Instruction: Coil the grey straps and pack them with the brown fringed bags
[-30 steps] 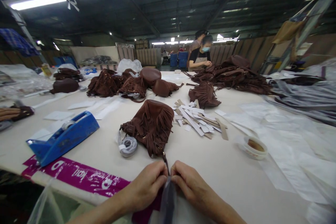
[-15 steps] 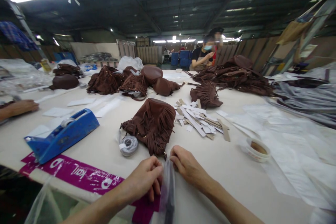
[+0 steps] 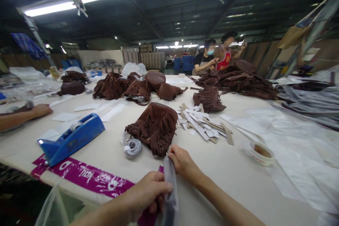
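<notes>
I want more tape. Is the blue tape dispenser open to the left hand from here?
Probably yes: bare tabletop lies between the blue tape dispenser and the left hand, but that hand is pinching a clear plastic sleeve.

The left hand [image 3: 147,194] sits low near the bottom edge of the view, fingers [image 3: 161,187] curled and pinched shut, forearm running in from the lower left. The right hand [image 3: 182,162] lies farther forward than the left (knuckles up, wrist straight), its fingers closed in a pinch too, its forearm stretching back towards the lower right corner.
</notes>
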Action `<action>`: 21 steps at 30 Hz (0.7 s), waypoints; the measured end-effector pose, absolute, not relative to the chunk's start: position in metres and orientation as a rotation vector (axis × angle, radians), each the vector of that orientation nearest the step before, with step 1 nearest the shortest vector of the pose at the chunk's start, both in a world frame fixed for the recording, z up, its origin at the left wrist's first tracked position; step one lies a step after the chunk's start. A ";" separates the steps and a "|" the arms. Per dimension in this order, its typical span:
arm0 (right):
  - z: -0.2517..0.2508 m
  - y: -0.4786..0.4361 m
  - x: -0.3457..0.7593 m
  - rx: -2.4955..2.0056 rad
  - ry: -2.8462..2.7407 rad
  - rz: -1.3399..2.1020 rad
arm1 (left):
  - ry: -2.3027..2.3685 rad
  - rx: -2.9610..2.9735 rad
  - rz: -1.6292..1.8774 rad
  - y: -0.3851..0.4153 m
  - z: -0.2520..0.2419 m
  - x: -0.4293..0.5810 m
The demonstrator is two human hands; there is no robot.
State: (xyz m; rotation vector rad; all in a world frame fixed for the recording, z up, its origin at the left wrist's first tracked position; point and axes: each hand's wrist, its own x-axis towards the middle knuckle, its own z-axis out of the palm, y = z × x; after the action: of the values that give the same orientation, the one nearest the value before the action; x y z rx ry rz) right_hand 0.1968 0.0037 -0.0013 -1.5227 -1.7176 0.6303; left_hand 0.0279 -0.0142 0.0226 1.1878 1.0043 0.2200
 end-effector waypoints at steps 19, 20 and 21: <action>-0.003 0.002 0.186 -1.091 -0.912 1.590 | 0.754 0.730 0.398 0.005 0.019 0.000; -0.003 0.003 0.184 -1.120 -0.936 1.566 | 0.760 0.792 0.400 0.005 0.015 0.000; -0.004 0.005 0.184 -1.158 -0.986 1.532 | 0.761 0.845 0.391 0.005 0.013 -0.001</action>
State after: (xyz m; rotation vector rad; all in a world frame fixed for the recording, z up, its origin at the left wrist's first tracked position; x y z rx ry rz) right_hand 0.1839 0.0053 -0.0036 -1.1577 -0.9864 1.5323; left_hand -0.0006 0.0053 0.0130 0.8452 0.7608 0.3914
